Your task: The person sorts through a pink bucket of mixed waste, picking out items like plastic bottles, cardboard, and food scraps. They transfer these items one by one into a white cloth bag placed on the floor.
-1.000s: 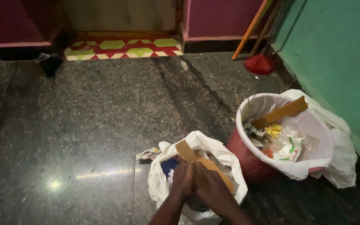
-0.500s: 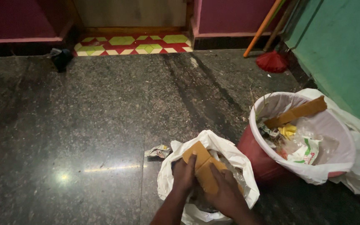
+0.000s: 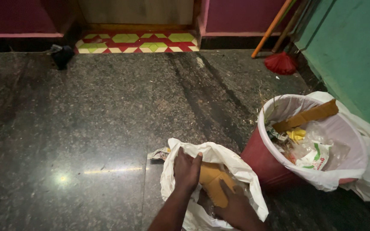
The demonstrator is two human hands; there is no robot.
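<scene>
A white plastic bag (image 3: 232,162) sits open on the dark stone floor near the bottom of the view. My left hand (image 3: 187,169) grips the bag's near left rim, fingers curled over the plastic. Inside the bag my right hand (image 3: 234,205) presses on a folded piece of brown cardboard (image 3: 213,182), which lies mostly below the rim. A red bin (image 3: 262,164) with a white liner (image 3: 322,175) stands just right of the bag, holding a cardboard strip (image 3: 307,115), yellow scraps and clear plastic wrappers.
A crumpled wrapper (image 3: 158,154) lies on the floor left of the bag. A red broom (image 3: 280,63) with an orange handle leans by the green wall (image 3: 356,55). A dark object (image 3: 61,55) sits near the patterned tile step (image 3: 135,42).
The cardboard has gone from sticking up above the bag's rim to lying down inside it. My left hand has shifted onto the bag's rim. The camera view drifted slightly.
</scene>
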